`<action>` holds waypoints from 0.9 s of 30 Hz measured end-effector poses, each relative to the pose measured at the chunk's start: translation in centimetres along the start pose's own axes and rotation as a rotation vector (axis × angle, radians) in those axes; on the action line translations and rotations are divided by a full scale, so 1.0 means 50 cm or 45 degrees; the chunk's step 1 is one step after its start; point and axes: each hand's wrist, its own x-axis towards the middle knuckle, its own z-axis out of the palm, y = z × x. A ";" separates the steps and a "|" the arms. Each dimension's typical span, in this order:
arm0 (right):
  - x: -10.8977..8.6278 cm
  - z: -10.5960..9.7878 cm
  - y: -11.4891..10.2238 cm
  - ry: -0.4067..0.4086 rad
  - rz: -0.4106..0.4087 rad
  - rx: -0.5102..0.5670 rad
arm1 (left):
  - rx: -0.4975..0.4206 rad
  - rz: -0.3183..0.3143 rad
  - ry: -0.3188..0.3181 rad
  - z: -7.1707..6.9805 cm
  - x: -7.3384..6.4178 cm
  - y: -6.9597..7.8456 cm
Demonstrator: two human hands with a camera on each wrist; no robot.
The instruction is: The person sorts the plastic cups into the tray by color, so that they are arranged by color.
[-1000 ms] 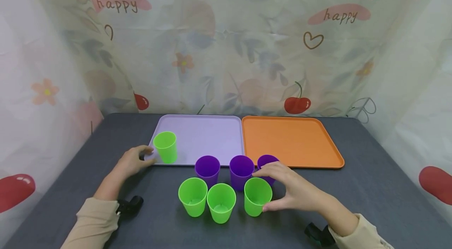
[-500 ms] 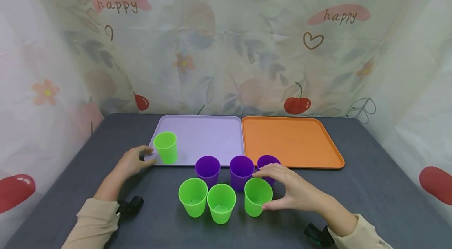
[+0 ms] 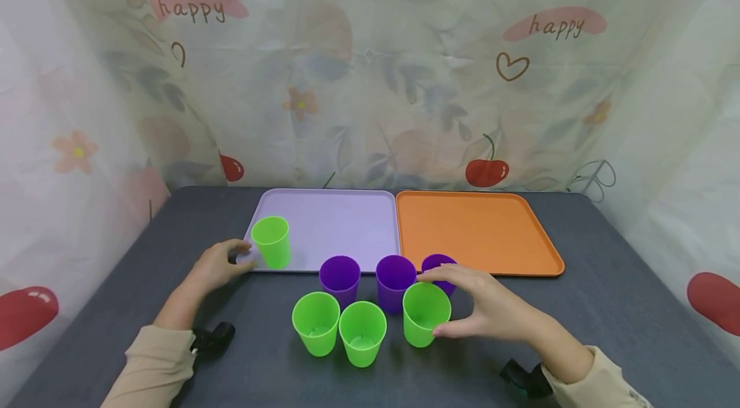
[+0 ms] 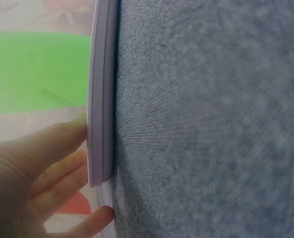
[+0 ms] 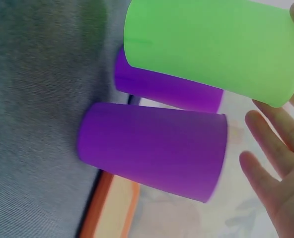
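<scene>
My right hand (image 3: 494, 308) pinches a green cup (image 3: 426, 321) by its rim between thumb and fingers. In the right wrist view this cup (image 5: 211, 47) hangs clear of the table, over two purple cups (image 5: 152, 148). My left hand (image 3: 216, 263) rests at the front left corner of the lilac tray (image 3: 341, 221), fingers relaxed. Upright on that tray, just right of the left fingertips, stands another green cup (image 3: 272, 244). In the left wrist view the thumb (image 4: 62, 141) lies at the tray's rim (image 4: 101, 99), below the green cup (image 4: 37, 74).
Two green cups, one on the left (image 3: 315, 324) and one beside it (image 3: 362, 334), stand at the front. Behind them are purple cups (image 3: 339, 283), the rightmost (image 3: 439, 261) partly hidden by my right hand. An orange tray (image 3: 474, 228) adjoins the lilac one. A printed curtain (image 3: 370, 74) surrounds the table.
The green cup in my right hand has risen off the table and shifted slightly right and away from me. My left hand and the other cups have not moved.
</scene>
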 end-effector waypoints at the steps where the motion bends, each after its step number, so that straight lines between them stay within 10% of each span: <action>1: 0.002 -0.003 -0.002 0.003 0.001 0.007 | -0.003 -0.001 -0.001 0.000 0.000 0.000; 27: 0.050 -0.086 -0.038 -0.046 0.056 0.079 | -0.006 0.008 -0.003 0.000 0.003 -0.005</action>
